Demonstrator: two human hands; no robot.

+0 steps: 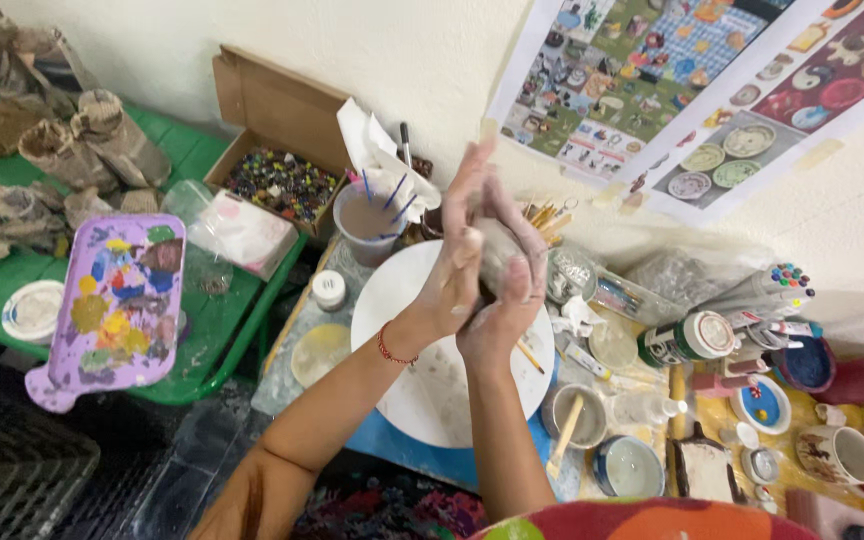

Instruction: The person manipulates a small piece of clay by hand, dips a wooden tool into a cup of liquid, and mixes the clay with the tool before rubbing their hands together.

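Both hands, left (455, 262) and right (507, 300), clasp grey clay (497, 250) shut below taped wall poster (692, 90), beside brown cardboard box (277, 120)

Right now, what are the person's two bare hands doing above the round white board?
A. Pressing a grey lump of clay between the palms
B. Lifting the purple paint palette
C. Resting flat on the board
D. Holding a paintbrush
A: the left hand and right hand close together around a grey lump of clay, raised above the round white board.
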